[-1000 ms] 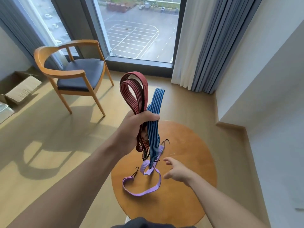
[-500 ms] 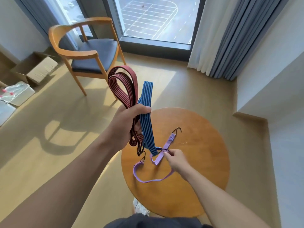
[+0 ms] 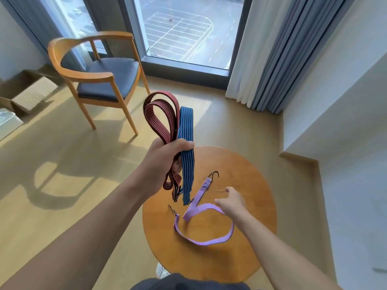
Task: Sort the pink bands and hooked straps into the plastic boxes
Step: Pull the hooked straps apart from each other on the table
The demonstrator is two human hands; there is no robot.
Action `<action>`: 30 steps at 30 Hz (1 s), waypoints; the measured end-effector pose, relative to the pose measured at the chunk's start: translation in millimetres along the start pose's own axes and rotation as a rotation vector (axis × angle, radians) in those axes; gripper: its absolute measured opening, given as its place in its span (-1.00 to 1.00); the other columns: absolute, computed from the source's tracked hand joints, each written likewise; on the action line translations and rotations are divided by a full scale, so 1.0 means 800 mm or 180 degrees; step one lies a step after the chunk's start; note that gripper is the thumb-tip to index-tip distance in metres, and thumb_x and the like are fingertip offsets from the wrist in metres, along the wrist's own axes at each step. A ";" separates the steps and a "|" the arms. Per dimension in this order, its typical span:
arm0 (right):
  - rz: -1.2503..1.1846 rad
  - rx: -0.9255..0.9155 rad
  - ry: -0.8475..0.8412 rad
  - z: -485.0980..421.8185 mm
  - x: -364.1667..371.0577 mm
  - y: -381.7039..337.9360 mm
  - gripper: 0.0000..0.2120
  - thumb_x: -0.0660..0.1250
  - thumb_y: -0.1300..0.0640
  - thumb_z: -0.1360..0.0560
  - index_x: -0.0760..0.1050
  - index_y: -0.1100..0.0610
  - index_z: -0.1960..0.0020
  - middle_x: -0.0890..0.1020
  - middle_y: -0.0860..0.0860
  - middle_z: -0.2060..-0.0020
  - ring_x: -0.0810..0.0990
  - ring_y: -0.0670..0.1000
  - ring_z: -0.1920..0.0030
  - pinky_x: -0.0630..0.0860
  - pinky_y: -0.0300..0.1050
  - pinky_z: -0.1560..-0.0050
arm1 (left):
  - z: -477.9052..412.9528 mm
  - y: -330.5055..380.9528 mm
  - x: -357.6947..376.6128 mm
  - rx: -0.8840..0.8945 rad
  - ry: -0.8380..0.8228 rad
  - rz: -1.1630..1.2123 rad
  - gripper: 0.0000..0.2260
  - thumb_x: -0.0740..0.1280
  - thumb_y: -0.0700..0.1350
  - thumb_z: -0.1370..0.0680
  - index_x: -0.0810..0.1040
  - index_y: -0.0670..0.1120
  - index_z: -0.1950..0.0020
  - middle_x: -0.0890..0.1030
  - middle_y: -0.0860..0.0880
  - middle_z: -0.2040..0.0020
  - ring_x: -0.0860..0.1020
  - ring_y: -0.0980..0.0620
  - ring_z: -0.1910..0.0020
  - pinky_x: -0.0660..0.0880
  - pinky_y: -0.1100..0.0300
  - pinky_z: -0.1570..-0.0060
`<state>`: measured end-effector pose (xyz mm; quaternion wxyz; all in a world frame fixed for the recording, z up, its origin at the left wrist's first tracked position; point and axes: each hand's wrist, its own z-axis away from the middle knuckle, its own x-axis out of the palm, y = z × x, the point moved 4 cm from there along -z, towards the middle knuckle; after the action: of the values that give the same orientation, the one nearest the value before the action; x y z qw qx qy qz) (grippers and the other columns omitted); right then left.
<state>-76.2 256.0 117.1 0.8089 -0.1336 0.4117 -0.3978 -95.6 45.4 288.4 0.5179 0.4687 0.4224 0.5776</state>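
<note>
The right hand (image 3: 231, 203) has let go, grip open; the purple hooked strap (image 3: 206, 242) lies on the round wooden counter (image 3: 251, 176). The left hand (image 3: 165, 162) grips red and blue striped straps (image 3: 187, 126). Gathering: next, probably lift it too.

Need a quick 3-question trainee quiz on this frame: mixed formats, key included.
1. Multiple choice: the left hand grips A) the red and blue straps, B) a plastic box, C) nothing.
2. True or false: the right hand grips a hook.
3. Fill in: the purple strap lies on the round ____.

Key: 1 A. 2 False, its fingers are open and hold nothing. 3 table.
</note>
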 end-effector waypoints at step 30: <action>-0.1298 -0.0973 0.0885 0.209 -0.024 -0.043 -0.98 0.38 0.17 -0.55 0.55 0.08 0.04 0.65 0.04 0.27 0.65 0.02 0.21 0.61 0.08 0.05 | -0.002 0.019 0.032 0.0018 -0.1333 -0.0439 -0.77 0.43 -0.08 -0.61 0.62 -0.10 0.24 0.61 -0.03 0.37 0.30 0.06 0.56 0.29 0.17 0.47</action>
<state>28.3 229.4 251.2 0.6185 -0.2782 0.5384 -0.5002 -100.7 68.9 305.7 0.6313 0.5500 0.3383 0.4297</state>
